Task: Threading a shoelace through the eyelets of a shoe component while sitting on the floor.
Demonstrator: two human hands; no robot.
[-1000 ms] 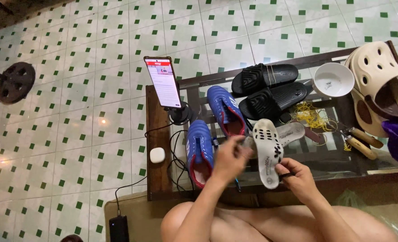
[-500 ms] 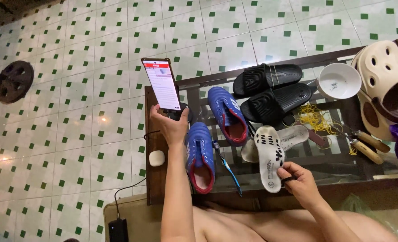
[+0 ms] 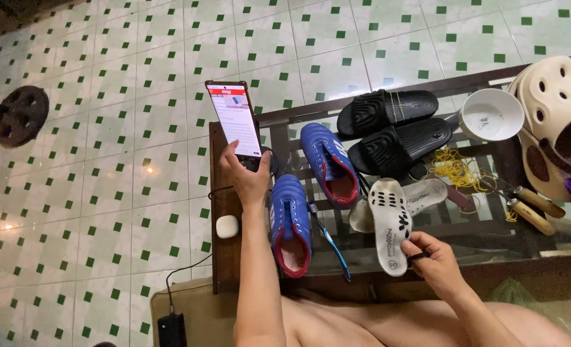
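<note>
**Left hand on the phone, right hand on the insole**

Going left to right. Way off on the tiled floor [image 3: 138, 96] there's a dark weight plate [image 3: 21, 115], well apart from everything else. Then the table [image 3: 224, 257] starts, with a small white charger case [image 3: 227, 226] sitting near its left edge.

The left hand [image 3: 245, 177] is reached forward and wrapped around the lower end of the phone [image 3: 235, 119], which stands propped up with its lit screen facing back toward the person. The phone's long axis runs away from the body, tilted a bit to the left. So that hand is busy gripping, not free.

Just right of that arm are two blue shoes: the near shoe [image 3: 290, 223] lies lengthwise, opening toward the person, and the far shoe [image 3: 327, 164] is angled behind it. A blue toothbrush [image 3: 330, 241] lies between the near shoe and the insole.

The white insole [image 3: 390, 225] is the bit that matters. Its long axis points pretty much straight away from the body, and its near end is pinched by the right hand [image 3: 434, 263], fingers closed on the edge. So the insole sits directly ahead and slightly left of the right hand, touching it, while the left hand is well apart from it, across both the shoe and the brush. A second insole [image 3: 427, 191] lies crosswise under it.

Further right: black slides [image 3: 395, 128], a white bowl [image 3: 491, 114], yellow rubber bands [image 3: 456, 168], wooden handles [image 3: 533, 209], and a beige clog [image 3: 555, 122] at the edge.
</note>
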